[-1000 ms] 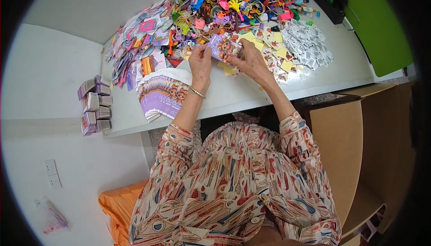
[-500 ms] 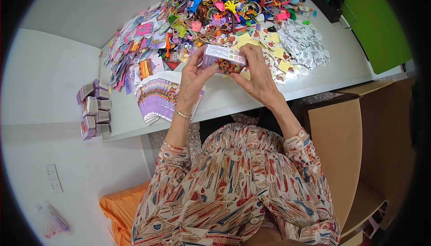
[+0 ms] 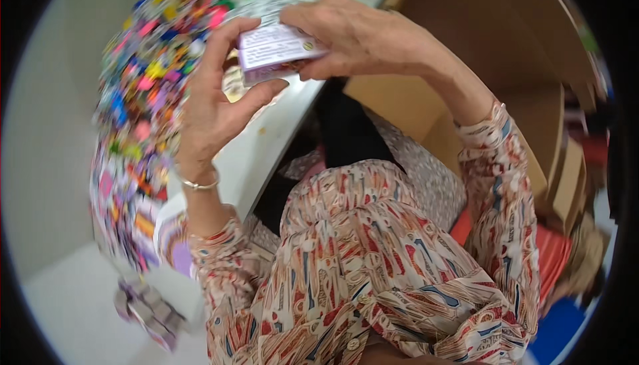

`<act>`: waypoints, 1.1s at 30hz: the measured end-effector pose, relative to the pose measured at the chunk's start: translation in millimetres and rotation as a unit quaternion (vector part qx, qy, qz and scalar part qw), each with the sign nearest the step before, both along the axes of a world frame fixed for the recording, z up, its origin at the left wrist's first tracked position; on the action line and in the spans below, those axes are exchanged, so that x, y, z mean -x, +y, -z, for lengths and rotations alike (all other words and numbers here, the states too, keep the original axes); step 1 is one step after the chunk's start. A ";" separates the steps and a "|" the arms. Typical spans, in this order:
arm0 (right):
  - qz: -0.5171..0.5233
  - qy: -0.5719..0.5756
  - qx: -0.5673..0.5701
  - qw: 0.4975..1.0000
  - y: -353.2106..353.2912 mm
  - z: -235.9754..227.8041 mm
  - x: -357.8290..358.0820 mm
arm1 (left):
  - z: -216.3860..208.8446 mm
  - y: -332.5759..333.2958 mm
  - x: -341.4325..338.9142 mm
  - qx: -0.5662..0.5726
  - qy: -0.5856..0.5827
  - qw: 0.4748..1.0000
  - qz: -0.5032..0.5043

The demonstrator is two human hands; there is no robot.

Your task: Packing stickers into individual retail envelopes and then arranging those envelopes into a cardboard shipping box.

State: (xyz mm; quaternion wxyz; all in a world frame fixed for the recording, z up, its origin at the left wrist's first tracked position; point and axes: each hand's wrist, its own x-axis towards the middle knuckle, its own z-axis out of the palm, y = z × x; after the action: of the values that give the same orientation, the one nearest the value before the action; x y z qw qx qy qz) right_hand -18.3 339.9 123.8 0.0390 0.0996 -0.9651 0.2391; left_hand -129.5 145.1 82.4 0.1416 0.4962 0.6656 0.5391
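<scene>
A small purple and white printed carton (image 3: 276, 47) is held up above the table in both hands. My right hand (image 3: 359, 35) grips its right end, the thumb on the near side and the fingers over the top. Curved around the left end, my left hand (image 3: 216, 99) has its fingers against the upper left corner and its thumb below the lower edge. Inside the carton I cannot see. Below and left of my left wrist, fanned purple printed sheets (image 3: 176, 242) lie on the table, partly covered by my forearm.
A blurred heap of colourful small toys (image 3: 156, 79) covers the left side of the white table (image 3: 249, 159). White packets (image 3: 266, 5) lie behind the carton. Several filled small cartons (image 3: 150, 312) stand at the lower left. A large open cardboard box (image 3: 492, 32) is at right.
The view has swung to the right, bringing more of the cardboard box into sight. Both hands still hold the carton, now raised closer, its white printed side showing.
</scene>
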 end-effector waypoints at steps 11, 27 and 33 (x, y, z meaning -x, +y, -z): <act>0.204 -0.025 0.163 0.965 119.4 -4.5 -138.8 | -24.3 172.4 -55.4 -0.040 -0.054 0.961 0.267; 0.169 -0.181 0.730 0.637 258.5 99.1 -204.7 | 12.8 316.5 -102.0 -0.107 0.544 0.781 0.287; 0.301 -0.148 0.350 0.875 278.2 106.7 -229.8 | 38.6 349.2 -98.0 0.080 0.339 0.838 0.421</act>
State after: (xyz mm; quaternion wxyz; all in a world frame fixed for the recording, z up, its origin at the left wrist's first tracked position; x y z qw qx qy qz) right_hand 211.6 618.1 17.1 -0.0021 -0.2529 -0.7963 0.5494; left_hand -31.6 494.3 43.8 0.1593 0.8672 0.4400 0.1703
